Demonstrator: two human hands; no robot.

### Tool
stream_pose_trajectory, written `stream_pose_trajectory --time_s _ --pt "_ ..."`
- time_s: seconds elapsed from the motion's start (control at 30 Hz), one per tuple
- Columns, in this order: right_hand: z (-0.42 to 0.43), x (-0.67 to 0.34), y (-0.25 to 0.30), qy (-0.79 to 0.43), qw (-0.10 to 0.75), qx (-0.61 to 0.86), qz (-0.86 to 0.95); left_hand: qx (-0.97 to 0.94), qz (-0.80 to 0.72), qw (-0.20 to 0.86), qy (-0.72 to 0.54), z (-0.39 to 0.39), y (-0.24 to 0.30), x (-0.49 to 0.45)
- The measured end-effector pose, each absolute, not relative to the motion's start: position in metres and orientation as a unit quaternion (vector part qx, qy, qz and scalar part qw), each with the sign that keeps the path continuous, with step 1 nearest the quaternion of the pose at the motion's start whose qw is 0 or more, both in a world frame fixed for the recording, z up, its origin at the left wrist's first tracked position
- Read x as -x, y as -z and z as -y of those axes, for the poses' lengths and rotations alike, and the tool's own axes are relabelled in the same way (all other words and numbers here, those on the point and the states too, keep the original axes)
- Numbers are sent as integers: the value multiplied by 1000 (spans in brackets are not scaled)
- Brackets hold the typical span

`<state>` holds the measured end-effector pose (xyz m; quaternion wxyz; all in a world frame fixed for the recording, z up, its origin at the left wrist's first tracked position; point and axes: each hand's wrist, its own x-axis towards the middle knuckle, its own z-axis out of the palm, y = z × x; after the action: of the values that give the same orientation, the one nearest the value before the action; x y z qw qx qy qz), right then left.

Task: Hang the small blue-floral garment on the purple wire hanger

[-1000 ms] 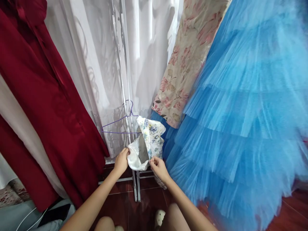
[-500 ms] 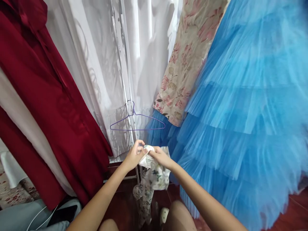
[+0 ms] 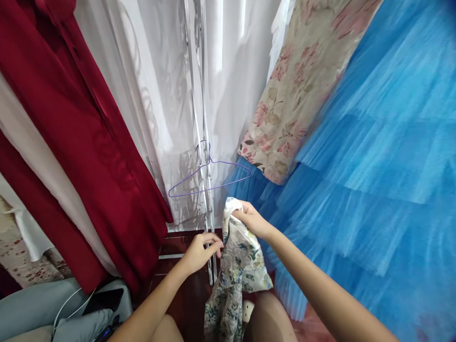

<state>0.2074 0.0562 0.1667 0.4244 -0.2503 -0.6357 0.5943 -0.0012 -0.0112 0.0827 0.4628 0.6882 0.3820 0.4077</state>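
My right hand [image 3: 251, 221] grips the upper edge of a floral garment [image 3: 245, 256], its thumb on the fabric. The cloth is pale, with green, blue and yellowish flowers, and it hangs down between my knees. To its left is my left hand [image 3: 202, 251], with fingers loosely bent and nothing seen in them. Its fingertips come close to the garment's side; whether they touch it I cannot tell. Beyond my hands, a thin purple hanger [image 3: 210, 189] hangs tilted on a white metal rack [image 3: 200, 109], with no clothing on it.
Dark red garments [image 3: 103, 156] hang at left, in front of a white curtain [image 3: 235, 95]. On the right are a beige floral dress [image 3: 281, 128] and a layered blue tulle skirt [image 3: 370, 199]. A phone [image 3: 103, 301] and white cable lie on grey fabric [image 3: 39, 299] at lower left.
My hands were together on the garment's edge. Now my left hand has come off it, lower left, while my right hand has raised the cloth. The hanger has tilted, and the view has shifted.
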Motion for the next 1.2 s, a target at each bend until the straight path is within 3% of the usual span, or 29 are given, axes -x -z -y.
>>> stream_pose_trajectory --time_s 0.07,0.17,0.33,0.57,0.77,0.97,1.2 --pt "-57 -207 -171 -586 430 249 640 -672 -363 498 -412 11 -87 3" --pt "-55 -202 -177 -584 401 239 664 -647 -365 456 -490 11 -93 -3" --pt "-50 -193 -181 -549 360 242 715 -680 -381 454 -432 1 -91 -8" --pt "-99 -230 -184 -401 466 364 700 -801 -498 187 -274 -40 -73 77" --pt "-146 -235 -174 -336 459 409 714 -779 -565 96 -255 -96 -104 166" --pt "-182 -213 -157 -255 442 441 739 -712 -638 -10 -294 -135 -149 199" --pt "-197 -196 -138 -224 417 459 752 -732 -580 8 -357 -162 -180 166"
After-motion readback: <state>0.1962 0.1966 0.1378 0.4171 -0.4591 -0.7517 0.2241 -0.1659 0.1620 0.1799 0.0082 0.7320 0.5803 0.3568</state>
